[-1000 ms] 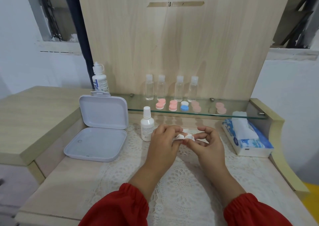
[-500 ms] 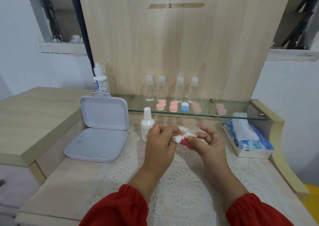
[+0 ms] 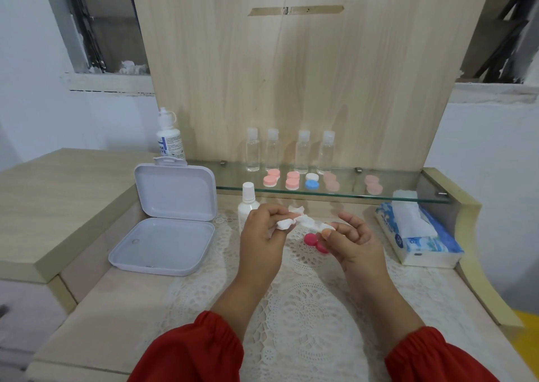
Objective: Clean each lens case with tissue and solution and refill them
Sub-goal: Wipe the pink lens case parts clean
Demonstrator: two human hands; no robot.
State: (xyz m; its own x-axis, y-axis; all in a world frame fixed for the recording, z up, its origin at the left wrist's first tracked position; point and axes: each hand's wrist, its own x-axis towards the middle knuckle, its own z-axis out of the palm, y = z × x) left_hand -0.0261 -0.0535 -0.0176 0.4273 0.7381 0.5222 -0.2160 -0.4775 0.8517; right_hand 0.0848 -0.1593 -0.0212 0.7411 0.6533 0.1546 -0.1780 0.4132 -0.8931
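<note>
Over the lace mat at the tabletop's middle, the left hand [image 3: 261, 232] pinches a crumpled tissue [image 3: 294, 222] whose other end the right hand [image 3: 351, 240] holds against a red lens case [image 3: 316, 243], with a tissue box [image 3: 420, 235] by the right edge

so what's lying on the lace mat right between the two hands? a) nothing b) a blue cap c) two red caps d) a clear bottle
c: two red caps lie side by side on the lace mat, below the tissue that the left hand and right hand hold.
</note>
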